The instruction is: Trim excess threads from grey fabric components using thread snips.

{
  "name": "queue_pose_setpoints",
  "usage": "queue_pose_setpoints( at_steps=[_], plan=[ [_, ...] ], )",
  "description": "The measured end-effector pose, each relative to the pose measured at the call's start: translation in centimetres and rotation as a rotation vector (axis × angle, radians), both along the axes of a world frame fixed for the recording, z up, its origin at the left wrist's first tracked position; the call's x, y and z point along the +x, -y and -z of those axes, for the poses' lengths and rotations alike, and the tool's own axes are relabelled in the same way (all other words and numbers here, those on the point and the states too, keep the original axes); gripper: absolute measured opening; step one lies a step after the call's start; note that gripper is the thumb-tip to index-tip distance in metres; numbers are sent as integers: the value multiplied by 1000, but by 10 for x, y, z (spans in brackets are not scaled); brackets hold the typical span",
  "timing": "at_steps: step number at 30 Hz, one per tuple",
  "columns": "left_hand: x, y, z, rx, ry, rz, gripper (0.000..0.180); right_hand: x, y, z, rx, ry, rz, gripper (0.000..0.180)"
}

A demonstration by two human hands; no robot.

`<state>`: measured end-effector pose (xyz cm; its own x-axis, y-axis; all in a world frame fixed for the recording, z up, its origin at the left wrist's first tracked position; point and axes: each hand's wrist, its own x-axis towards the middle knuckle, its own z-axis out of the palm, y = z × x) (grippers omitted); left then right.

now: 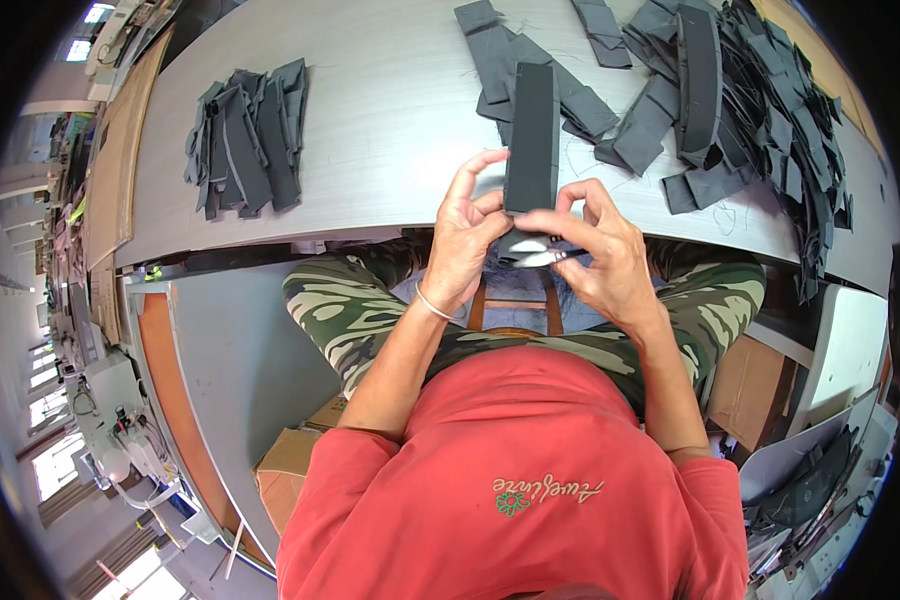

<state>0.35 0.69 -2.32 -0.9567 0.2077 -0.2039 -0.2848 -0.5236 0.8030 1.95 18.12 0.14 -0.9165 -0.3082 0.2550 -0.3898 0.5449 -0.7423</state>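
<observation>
Dark-grey fabric strip (532, 130): we log its long axis pointing away from us, near end pinched by left hand (460, 240); right hand (608, 252), gripping a pale tool (542, 258), adjoins.

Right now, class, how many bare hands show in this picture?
2: the left hand at the left of the dark grey fabric strip, the right hand at its lower end. No others are visible.

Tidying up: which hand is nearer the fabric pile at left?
Left. The left hand is right of the fabric pile; the right hand is farther right.
</observation>
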Motion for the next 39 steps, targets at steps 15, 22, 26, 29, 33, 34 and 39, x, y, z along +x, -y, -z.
queue_pose_setpoints(
  at_steps=[15,22,26,29,33,34,39],
  plan=[
    [-13,-5,10,-350,-214,56,18,-7,2,10,-405,290,214,15],
    [-9,-4,1,-354,-188,150,33,-13,3,15,-608,396,265,16],
    [-9,-10,5,-346,-164,34,33,-12,0,5,-428,318,298,21],
    [-10,-7,0,-340,-129,36,32,-3,-5,2,-275,113,248,23],
    [-10,-8,-2,-371,-124,20,32,9,-16,1,-38,-17,126,24],
    [-9,-8,-4,-391,-132,19,31,10,-16,1,49,-82,86,24],
    [-9,-12,-7,-409,-124,9,29,13,-10,6,104,-189,110,20]
  ],
)
